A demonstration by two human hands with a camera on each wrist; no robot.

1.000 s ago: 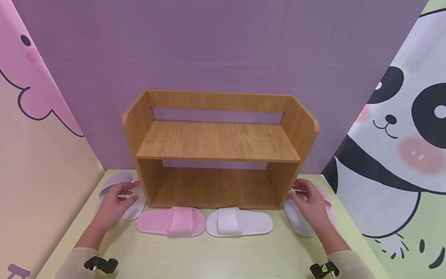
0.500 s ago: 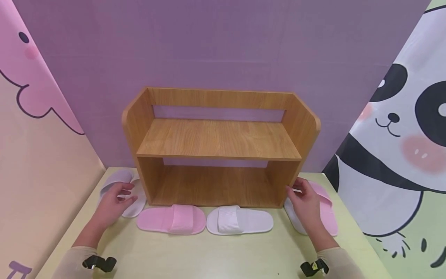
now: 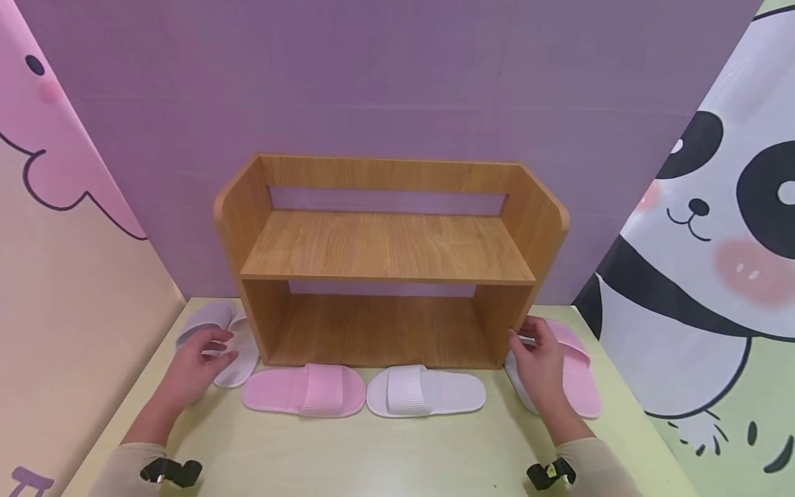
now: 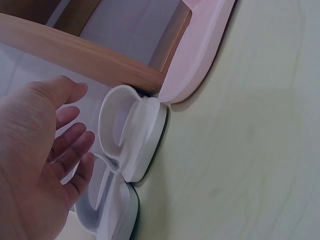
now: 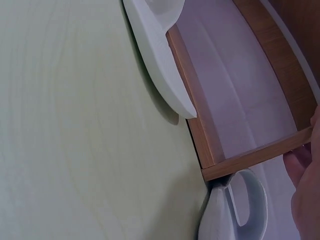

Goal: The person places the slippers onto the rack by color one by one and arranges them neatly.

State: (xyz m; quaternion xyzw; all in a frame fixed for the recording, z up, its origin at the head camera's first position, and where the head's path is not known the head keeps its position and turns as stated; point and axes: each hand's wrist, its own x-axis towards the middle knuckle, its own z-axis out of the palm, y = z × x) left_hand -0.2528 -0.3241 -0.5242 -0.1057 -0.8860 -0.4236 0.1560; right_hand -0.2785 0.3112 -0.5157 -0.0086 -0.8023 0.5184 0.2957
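While a person's right grip pinches the front edge of the right side panel of a two-tier, wood-brown shelf unit, the left grip hovers, loosely curved and holding nothing, near two white slippers at the unit's eight o'clock. That unit stands on a pale-yellow counter. Just before it lie a pink ribbed-strap slipper at seven and a white ribbed-strap slipper nearer five; at four, a plain pink slipper sits beside another white slipper (partly hidden).
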